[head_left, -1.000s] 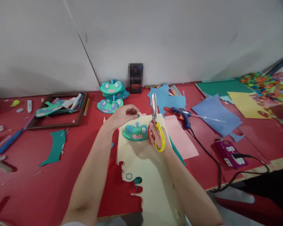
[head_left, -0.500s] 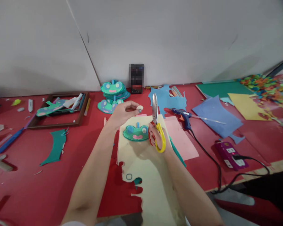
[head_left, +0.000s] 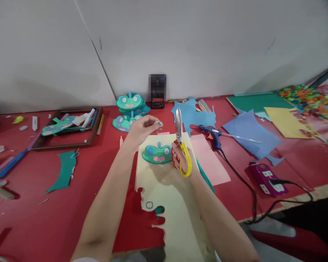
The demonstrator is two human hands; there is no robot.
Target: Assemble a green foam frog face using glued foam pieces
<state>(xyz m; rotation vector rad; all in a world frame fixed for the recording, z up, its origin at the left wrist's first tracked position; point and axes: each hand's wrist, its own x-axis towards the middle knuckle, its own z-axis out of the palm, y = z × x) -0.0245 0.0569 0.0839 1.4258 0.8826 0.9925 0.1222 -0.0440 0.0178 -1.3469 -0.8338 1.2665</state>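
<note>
My right hand (head_left: 179,159) grips yellow-handled scissors (head_left: 182,145), blades closed and pointing up. It also pins the right edge of a green frog face cutout (head_left: 156,153) that lies on a cream foam sheet (head_left: 169,196). My left hand (head_left: 143,130) hovers just above and behind the frog, fingers curled in a pinch; a small pale piece seems to sit at the fingertips, too small to name.
Several finished frog faces (head_left: 129,107) are stacked near the wall. A wooden tray (head_left: 68,127) with pens lies at left, and a green scrap (head_left: 64,171) lies below it. A blue glue gun (head_left: 211,133), a purple power strip (head_left: 265,178), coloured sheets (head_left: 251,133) and a scrap pile (head_left: 308,98) lie at right.
My left hand lifted a small pale piece off the frog, showed it between the fingertips, then curled the fingers closer. The right hand and scissors stayed put.
</note>
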